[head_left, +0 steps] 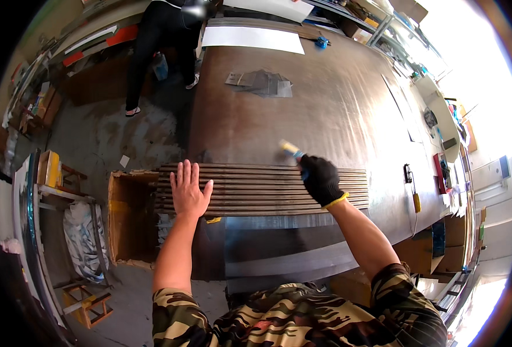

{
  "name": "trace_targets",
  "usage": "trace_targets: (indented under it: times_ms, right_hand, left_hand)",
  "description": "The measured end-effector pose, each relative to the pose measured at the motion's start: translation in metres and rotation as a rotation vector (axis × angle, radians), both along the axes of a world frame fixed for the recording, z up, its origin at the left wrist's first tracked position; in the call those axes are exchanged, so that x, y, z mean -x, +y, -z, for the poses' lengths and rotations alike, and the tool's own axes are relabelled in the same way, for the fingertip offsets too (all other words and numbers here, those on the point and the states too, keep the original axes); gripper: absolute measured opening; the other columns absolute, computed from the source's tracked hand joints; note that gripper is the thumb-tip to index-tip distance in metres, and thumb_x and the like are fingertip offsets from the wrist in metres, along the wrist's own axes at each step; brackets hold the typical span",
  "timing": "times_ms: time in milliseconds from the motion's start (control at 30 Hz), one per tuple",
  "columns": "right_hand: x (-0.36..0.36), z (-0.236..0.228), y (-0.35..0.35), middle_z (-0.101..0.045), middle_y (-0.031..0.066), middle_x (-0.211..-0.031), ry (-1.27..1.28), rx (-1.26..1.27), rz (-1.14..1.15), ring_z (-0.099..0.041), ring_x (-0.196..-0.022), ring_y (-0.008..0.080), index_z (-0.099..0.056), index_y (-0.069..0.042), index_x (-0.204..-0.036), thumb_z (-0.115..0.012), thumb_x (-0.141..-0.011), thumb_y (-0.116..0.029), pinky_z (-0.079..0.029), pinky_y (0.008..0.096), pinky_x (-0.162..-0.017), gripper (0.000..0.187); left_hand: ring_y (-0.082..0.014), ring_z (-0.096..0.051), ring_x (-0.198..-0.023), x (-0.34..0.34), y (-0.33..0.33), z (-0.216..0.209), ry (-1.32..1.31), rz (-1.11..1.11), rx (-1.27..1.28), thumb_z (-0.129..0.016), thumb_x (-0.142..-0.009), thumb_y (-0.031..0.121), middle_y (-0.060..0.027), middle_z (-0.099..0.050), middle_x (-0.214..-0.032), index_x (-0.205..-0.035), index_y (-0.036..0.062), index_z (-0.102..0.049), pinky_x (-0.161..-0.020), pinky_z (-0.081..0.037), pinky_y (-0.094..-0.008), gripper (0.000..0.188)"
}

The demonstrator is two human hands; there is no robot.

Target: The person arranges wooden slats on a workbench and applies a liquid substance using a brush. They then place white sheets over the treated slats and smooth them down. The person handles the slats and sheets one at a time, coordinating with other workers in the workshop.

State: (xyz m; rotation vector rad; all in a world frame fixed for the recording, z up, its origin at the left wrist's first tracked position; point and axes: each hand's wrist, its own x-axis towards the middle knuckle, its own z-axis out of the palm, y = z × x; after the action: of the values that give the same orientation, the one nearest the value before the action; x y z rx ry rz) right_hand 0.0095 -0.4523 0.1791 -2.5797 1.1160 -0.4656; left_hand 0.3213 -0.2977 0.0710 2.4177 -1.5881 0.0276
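Long thin metal bars (256,187) lie side by side in a row across the near part of the brown metal table. My bare left hand (189,191) rests on their left end, fingers spread and palm down. Over the right part of the row is my right hand (321,180), in a black knitted glove with a yellow cuff. Its fingers are closed round a slim pen-like tool (291,148) with a yellowish end and a pale blue and white body. That tool points away to the left and is blurred, so its exact kind does not show.
An open cardboard box (132,175) stands at the bars' left end. Farther up the table (256,127) lie thin grey sheet pieces (262,83) and a white sheet (253,39). A yellow-and-black tool (416,202) with a cord is at right. A person in dark trousers (146,58) stands far left.
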Motion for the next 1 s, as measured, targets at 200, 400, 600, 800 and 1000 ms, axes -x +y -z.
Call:
trace_targets:
  times_ms: [200, 400, 600, 800, 1000]
  right_hand:
    - [-0.029, -0.004, 0.082, -0.072, 0.0151, -0.088, -0.19, -0.647, -0.339, -0.07, -0.08, 0.0327, -0.073, -0.007, -0.102, -0.071, -0.089, -0.013, -0.057, 0.0387, -0.073, 0.014]
    - [-0.081, -0.019, -0.006, -0.069, 0.0164, -0.078, 0.263, 0.195, -0.239, -0.068, -0.07, 0.0336, -0.073, -0.009, -0.095, -0.067, -0.09, -0.02, -0.054, 0.0424, -0.063, 0.013]
    - [-0.047, -0.028, 0.084, -0.072, 0.0119, -0.091, 0.117, -0.495, -0.597, -0.071, -0.082, 0.0242, -0.074, -0.008, -0.099, -0.07, -0.091, -0.012, -0.057, 0.036, -0.073, 0.01]
    - [-0.058, 0.011, -0.02, -0.072, 0.008, -0.083, -0.218, -0.553, 0.06, -0.069, -0.075, 0.0123, -0.068, -0.001, -0.091, -0.067, -0.092, -0.018, -0.054, 0.0299, -0.065, 0.017]
    - [-0.021, 0.05, 0.051, -0.066, 0.0037, -0.075, -0.452, -0.787, 0.189, -0.059, -0.066, 0.0093, -0.069, -0.003, -0.087, -0.072, -0.091, -0.018, -0.048, 0.026, -0.059, 0.016]
  left_hand:
    - [-0.0308, -0.025, -0.15, 0.001, 0.004, -0.005, 0.025, -0.003, -0.013, -0.051, -0.097, 0.049, -0.0144, -0.032, -0.16, -0.15, 0.0072, -0.042, -0.124, -0.014, -0.0501, 0.068]
    - [-0.0297, -0.024, -0.151, 0.0, 0.003, 0.001, 0.024, -0.002, -0.006, -0.05, -0.097, 0.051, -0.0137, -0.031, -0.161, -0.151, 0.0079, -0.042, -0.124, -0.014, -0.0499, 0.07]
    - [-0.0307, -0.025, -0.15, -0.003, 0.007, 0.0, 0.042, -0.018, 0.011, -0.053, -0.096, 0.05, -0.0148, -0.033, -0.16, -0.15, 0.0073, -0.042, -0.124, -0.015, -0.0506, 0.07]
    - [-0.0307, -0.026, -0.15, 0.001, 0.001, -0.006, 0.035, 0.001, 0.01, -0.052, -0.095, 0.051, -0.0146, -0.034, -0.16, -0.15, 0.0077, -0.043, -0.124, -0.015, -0.0502, 0.07]
    - [-0.0307, -0.027, -0.149, -0.001, 0.004, -0.002, 0.032, -0.015, 0.033, -0.052, -0.095, 0.051, -0.0148, -0.034, -0.159, -0.149, 0.0072, -0.044, -0.124, -0.015, -0.0506, 0.069]
